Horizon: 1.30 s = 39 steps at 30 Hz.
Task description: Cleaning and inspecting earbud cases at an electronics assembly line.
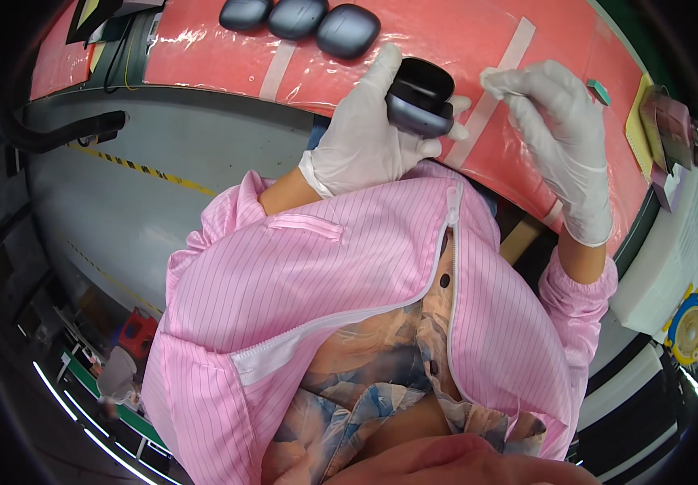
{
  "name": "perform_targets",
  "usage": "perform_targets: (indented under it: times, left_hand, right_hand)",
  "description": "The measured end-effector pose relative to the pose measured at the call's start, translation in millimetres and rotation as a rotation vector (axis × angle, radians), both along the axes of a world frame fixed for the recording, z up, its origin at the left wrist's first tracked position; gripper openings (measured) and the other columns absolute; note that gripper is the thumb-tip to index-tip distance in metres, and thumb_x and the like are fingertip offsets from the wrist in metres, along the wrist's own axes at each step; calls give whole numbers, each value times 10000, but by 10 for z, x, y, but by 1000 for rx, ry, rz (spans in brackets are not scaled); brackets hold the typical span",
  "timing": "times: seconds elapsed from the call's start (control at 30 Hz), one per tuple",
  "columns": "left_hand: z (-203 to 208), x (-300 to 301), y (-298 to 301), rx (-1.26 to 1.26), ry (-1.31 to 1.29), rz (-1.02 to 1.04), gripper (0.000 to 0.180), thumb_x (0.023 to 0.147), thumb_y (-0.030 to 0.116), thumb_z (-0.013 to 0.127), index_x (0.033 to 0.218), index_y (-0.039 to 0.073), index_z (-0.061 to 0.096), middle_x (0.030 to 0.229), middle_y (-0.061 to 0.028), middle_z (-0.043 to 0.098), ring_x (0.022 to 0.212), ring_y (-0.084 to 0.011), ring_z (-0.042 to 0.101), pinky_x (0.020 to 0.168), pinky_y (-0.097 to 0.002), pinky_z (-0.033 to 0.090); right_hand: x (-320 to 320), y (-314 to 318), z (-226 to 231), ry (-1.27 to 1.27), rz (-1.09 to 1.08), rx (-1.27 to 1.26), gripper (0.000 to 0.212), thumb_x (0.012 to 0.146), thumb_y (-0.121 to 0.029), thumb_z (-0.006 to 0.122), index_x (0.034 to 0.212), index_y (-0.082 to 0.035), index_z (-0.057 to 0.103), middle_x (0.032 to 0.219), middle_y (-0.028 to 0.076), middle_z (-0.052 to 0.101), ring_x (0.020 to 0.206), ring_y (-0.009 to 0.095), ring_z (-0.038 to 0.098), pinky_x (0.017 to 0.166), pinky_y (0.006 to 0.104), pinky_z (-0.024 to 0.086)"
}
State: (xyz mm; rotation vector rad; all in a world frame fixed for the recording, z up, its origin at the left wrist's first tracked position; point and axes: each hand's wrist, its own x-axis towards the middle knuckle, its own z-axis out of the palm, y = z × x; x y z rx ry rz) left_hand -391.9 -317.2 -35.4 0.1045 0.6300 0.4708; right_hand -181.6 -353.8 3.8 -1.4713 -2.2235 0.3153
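- Left hand (365,137) clamped round open dark case (419,101), glove slick, could squirt out onto red surface (446,32).
- Right hand (555,121) pinching small white wipe (494,78), easy to fumble.

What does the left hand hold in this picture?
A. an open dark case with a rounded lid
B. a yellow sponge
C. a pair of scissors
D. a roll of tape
A: the gloved left hand grips an open dark case, its lid raised, above the red work surface.
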Motion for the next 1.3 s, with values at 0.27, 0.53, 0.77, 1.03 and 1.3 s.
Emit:
perform_targets:
  times: [0.27, 0.53, 0.77, 1.03, 1.3]
  left_hand:
    - [209, 78, -66, 192, -106, 149, 556, 935, 285, 452, 1337, -93, 378, 1340, -232, 476, 1188, -320, 532, 986, -405, 483]
    - [107, 60, -108, 229, -81, 62, 539, 957, 310, 423, 1333, -74, 391, 1274, -193, 527, 1175, -281, 546, 1034, -422, 446]
    - [112, 34, -88, -175, -296, 140, 504, 978, 310, 355, 1264, -97, 438, 1322, -270, 473, 1214, -389, 497, 1036, -447, 433]
    - [140, 133, -159, -105, -165, 27, 490, 977, 334, 334, 1233, -49, 500, 1195, -246, 587, 1135, -359, 566, 995, -443, 446]
    - [50, 116, -118, -129, -308, -34, 493, 978, 337, 340, 1240, -51, 492, 1173, -243, 600, 1075, -377, 599, 958, -444, 480]
  right_hand:
    - [-475, -328, -113, 1148, -400, -159, 199, 869, 10, 598, 1037, -54, 682, 1003, 33, 649, 782, 123, 576, 712, 271, 477]
    - [-472, -416, -375, 262, -342, 226, 311, 750, 51, 677, 1021, -102, 696, 845, 53, 583, 743, 199, 573, 627, 284, 468]
    - [-136, -378, -327, 268, -490, 161, 335, 766, -24, 670, 1096, -81, 676, 987, 111, 598, 942, 239, 564, 802, 343, 460]
    - [-369, -371, -185, 789, -140, -214, 721, 766, -95, 731, 1408, -73, 402, 1211, 99, 550, 1024, 208, 585, 876, 317, 463]
    - [-399, -394, -279, 1136, -138, -428, 759, 800, -65, 718, 1446, -68, 319, 1189, 63, 557, 947, 113, 604, 806, 234, 492]
